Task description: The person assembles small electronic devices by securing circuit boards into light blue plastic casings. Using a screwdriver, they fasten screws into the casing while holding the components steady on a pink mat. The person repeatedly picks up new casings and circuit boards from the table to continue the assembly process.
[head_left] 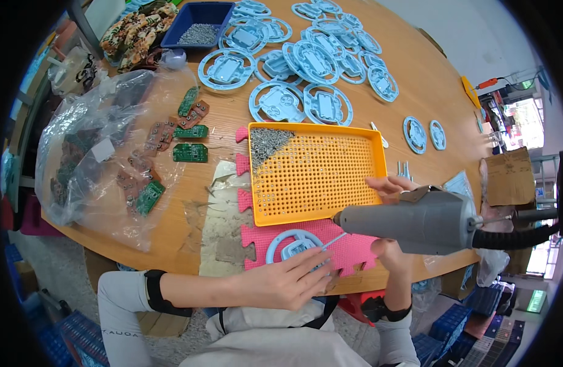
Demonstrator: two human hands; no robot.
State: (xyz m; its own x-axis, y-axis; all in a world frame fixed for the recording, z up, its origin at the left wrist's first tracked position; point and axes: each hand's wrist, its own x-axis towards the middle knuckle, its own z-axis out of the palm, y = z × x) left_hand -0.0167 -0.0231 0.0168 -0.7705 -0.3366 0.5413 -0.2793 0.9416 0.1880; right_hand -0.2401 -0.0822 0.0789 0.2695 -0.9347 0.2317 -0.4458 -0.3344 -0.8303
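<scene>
A light blue plastic toy steering wheel (283, 243) lies on the pink foam mat (355, 248) in front of me. My left hand (294, 280) reaches across its near right side, fingers over the rim and gripping it; the thumb is hidden. A thin light blue stick (335, 240) juts out by my left fingertips. My right hand (391, 255) is closed around a grey electric screwdriver (410, 223), which points left and partly hides that hand. Its tip sits by the near edge of a yellow perforated tray (321, 217), which has small screws (269, 144) heaped in its far left corner.
Many light blue wheels (315, 61) lie at the back, beside a blue bin (171, 40) of screws. Green circuit boards (190, 153) and a clear plastic bag (92, 183) sit at left. Light blue sticks (404, 169) lie right of the tray. A black hose (517, 237) trails from the screwdriver.
</scene>
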